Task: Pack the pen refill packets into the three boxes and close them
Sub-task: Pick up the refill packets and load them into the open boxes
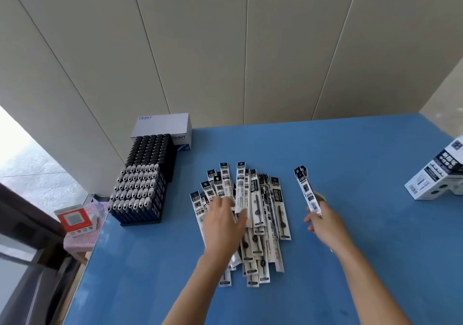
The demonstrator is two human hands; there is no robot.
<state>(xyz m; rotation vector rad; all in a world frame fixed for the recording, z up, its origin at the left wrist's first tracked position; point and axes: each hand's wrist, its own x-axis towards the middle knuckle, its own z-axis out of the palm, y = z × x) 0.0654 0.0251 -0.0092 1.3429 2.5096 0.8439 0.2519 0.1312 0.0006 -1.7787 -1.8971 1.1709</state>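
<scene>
Pile of refill packets (pixel 253 214) spread on blue table (pixel 375 154). Left hand (pixel 223 222) lies over pile's left part, fingers loosely spread, touching packets; grasp cannot be told. Right hand (pixel 324 223), right of pile, pinches few held packets (pixel 307 190) at lower end, upper ends pointing away. Boxes (pixel 437 174) far right of pile, at table edge

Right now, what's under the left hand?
The left hand rests open on the pile of refill packets, which lies on the blue table. How many packets it covers is hidden.
</scene>
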